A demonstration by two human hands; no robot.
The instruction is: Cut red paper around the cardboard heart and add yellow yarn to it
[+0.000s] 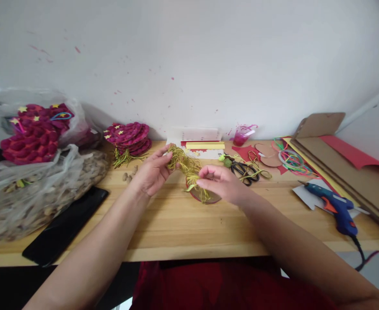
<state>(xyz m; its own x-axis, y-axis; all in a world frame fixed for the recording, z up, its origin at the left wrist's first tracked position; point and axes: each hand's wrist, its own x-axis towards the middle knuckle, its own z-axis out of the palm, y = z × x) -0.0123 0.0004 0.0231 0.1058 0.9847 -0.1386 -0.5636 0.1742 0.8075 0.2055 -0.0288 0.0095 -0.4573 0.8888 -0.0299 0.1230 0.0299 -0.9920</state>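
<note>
Between my two hands stretches a loose tangle of yellow-green string. My left hand grips its far left end, fingers curled around the strands. At the near right end my right hand pinches some strands between thumb and fingers. Beneath the string and my right hand lies a round brown cardboard disc with a red rim, partly hidden. Black-handled scissors lie just beyond my right hand, tangled with more yellow-green cord.
Left are a bag of brown shells, a black phone and stacked magenta discs. A blue glue gun and cardboard sheets lie right. A cup of pink liquid stands by the wall.
</note>
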